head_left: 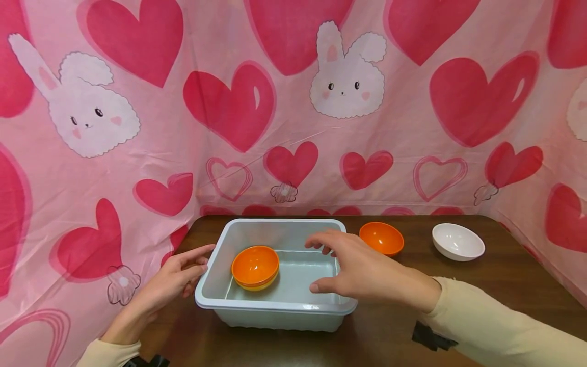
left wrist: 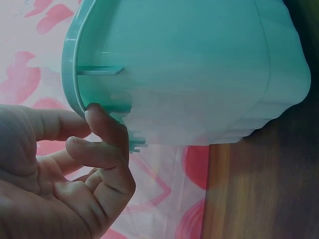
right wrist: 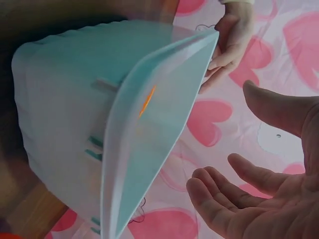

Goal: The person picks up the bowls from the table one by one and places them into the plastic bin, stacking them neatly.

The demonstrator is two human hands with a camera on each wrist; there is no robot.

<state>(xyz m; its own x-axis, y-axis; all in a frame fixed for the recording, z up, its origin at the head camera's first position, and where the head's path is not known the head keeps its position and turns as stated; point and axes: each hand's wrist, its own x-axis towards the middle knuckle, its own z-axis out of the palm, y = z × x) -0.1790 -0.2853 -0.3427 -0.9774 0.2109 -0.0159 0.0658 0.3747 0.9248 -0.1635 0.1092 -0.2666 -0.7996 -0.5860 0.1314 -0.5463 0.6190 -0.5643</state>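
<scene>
A pale plastic tub (head_left: 275, 307) stands on the table, its corner rim also filling the left wrist view. Inside, toward the left, an orange bowl (head_left: 255, 262) sits nested in a yellow one, whose edge shows below it. My left hand (head_left: 171, 278) holds the tub's left rim; in the left wrist view curled fingers (left wrist: 107, 124) reach under the lip. Above the tub's right side hovers my right hand (head_left: 355, 265), thumb and fingers spread apart with nothing between them. The right wrist view shows this hand (right wrist: 259, 184) beside the rim, palm bare.
Right of the tub, another orange bowl (head_left: 381, 237) rests on the dark wooden table (head_left: 500, 285), partly behind my right hand. Farther right is a white bowl (head_left: 457, 241). A pink curtain (head_left: 293, 127) with hearts and rabbits hangs around the back and sides.
</scene>
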